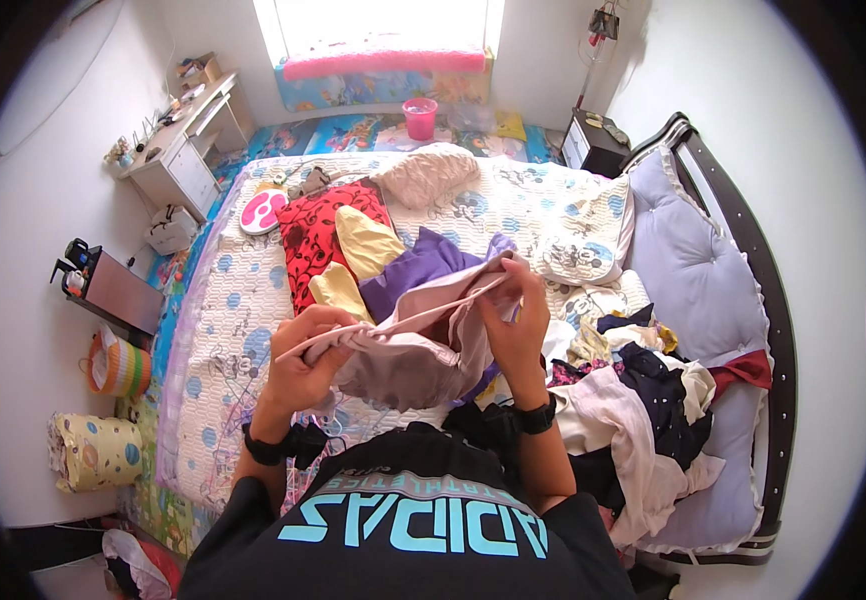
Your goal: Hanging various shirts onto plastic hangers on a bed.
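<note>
A pale pink garment (pixel 403 372) hangs in front of me, its band-like edge stretched between my two hands; its exact kind does not show. My left hand (pixel 305 352) is closed on one end of the edge, with the thumb over the cloth. My right hand (pixel 516 312) pinches the other end, a little higher and farther away. Just beyond the garment lies a purple and yellow piece of clothing, with a purple part (pixel 421 262) and yellow parts (pixel 365 243), partly over a red pillow (pixel 303 235) with a black pattern.
The bed (pixel 243 290) has a white quilted cover with blue prints. A heap of clothes (pixel 643 400) lies on the right beside a grey padded headboard (pixel 693 260). A pink and white round item (pixel 264 211) and a crumpled pale cloth (pixel 431 172) lie farther off. Beyond stands a pink bucket (pixel 420 122).
</note>
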